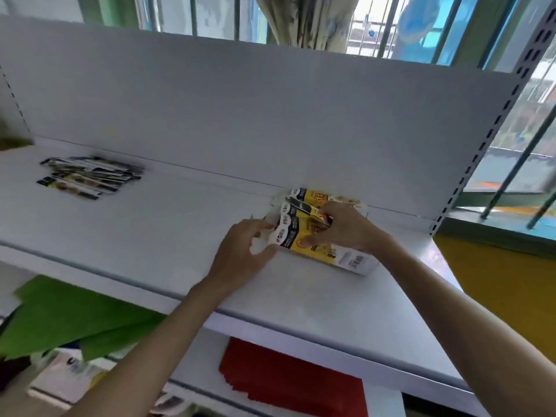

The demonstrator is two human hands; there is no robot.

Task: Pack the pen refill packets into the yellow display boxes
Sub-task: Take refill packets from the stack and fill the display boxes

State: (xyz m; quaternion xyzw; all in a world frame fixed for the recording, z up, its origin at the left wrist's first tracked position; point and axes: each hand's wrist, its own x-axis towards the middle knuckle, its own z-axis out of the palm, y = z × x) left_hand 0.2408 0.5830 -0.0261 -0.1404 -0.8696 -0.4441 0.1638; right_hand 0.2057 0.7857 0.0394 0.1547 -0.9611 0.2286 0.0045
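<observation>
Yellow display box [326,251] lies on its side on the white shelf [150,224], right of centre, close to the back panel [240,115]. It's filled w/ refill packets [293,233] lying flat, side by side: black-and-white header at the left end, yellow body w/ an orange cartoon-like print. There's a small red-and-white logo on the nearest header, but the text is too blurred to read. The box's white side faces the camera & carries a barcode [358,261] plus fine print, not legible.

Left hand [240,251] is at the box's left end, fingers & thumb curled round the white edge there. Right hand [346,227] sits on top of the packets, index finger pressed down on the yellow print, other fingers clamped on a tilted packet [308,209] whose dark end sticks out up-left across the row. The hands are apart, one at each end of the box.

A loose pile [90,176] of the same packets lies fanned out well apart, at the shelf's far left; its printing is motion-blurred.

Below the shelf: green sheets [60,320] lower left and a red stack [288,380] on the lower level. A slotted upright [496,115] runs along the right edge of the back panel. Behind it are window bars [388,25] & a patterned curtain [304,19].
</observation>
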